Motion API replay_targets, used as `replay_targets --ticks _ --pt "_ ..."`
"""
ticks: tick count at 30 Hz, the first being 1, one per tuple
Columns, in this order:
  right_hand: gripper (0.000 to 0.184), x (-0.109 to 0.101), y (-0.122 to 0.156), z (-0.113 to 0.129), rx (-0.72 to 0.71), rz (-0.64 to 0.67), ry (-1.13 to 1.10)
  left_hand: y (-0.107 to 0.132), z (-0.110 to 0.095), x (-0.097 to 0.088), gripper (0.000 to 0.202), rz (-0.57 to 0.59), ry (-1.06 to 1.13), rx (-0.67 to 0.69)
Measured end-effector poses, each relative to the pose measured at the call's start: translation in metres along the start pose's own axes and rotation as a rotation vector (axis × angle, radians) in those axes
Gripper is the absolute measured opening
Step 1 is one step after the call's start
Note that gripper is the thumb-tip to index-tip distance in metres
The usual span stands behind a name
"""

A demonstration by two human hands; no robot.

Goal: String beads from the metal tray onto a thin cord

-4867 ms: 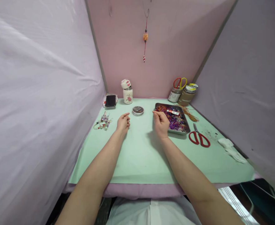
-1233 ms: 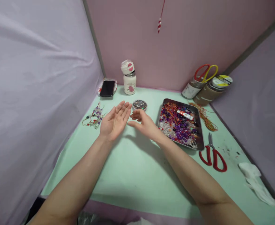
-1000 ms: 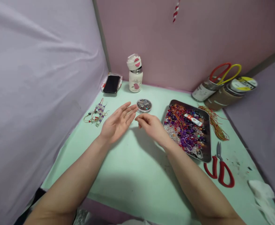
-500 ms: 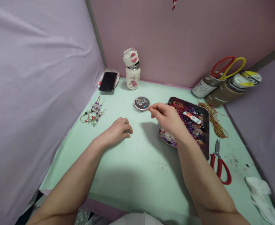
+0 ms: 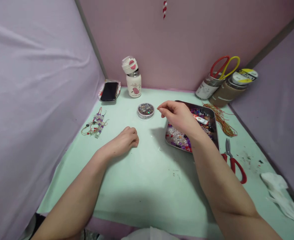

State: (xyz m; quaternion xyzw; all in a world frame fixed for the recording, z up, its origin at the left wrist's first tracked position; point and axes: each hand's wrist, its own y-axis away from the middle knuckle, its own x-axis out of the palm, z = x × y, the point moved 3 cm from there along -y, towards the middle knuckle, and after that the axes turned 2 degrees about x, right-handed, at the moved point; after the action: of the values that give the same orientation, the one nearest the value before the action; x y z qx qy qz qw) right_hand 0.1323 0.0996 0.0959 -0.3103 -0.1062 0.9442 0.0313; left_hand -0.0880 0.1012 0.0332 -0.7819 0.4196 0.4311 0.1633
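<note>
My left hand point(image 5: 126, 141) rests on the pale green table with its fingers curled in and the thumb close to them; nothing shows in it. Above the left edge of a metal tray point(image 5: 217, 140) of beads, my right hand point(image 5: 178, 115) is raised with thumb and forefinger pinched. Whatever lies between those fingertips is too small to make out. Just left of the pinch stands a round, clear-sided case point(image 5: 145, 110) with a dark, shiny top. Clear, purple, red and black beads point(image 5: 178, 136) fill the tray, and a small red and white tube point(image 5: 201, 120) lies on them.
Beaded strings point(image 5: 96, 125) lie at the left, near a phone point(image 5: 109, 91) and a white bottle point(image 5: 133, 85). Right of the tray are cords point(image 5: 223, 120), red-handled scissors point(image 5: 234, 163), and crumpled tissue point(image 5: 277, 185). Jars point(image 5: 227, 95) stand at the back right.
The view has shifted slightly. My right hand has lifted a little and stays pinched, now farther from the round case. My left hand's thumb has drawn in toward its fingers.
</note>
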Motion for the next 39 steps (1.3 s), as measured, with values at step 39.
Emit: replay_targets --ticks 39 --pt "0.023 -0.013 0.008 0.018 -0.078 -0.064 -0.017 0.038 -0.018 -0.062 0.026 -0.091 0.273 -0.041"
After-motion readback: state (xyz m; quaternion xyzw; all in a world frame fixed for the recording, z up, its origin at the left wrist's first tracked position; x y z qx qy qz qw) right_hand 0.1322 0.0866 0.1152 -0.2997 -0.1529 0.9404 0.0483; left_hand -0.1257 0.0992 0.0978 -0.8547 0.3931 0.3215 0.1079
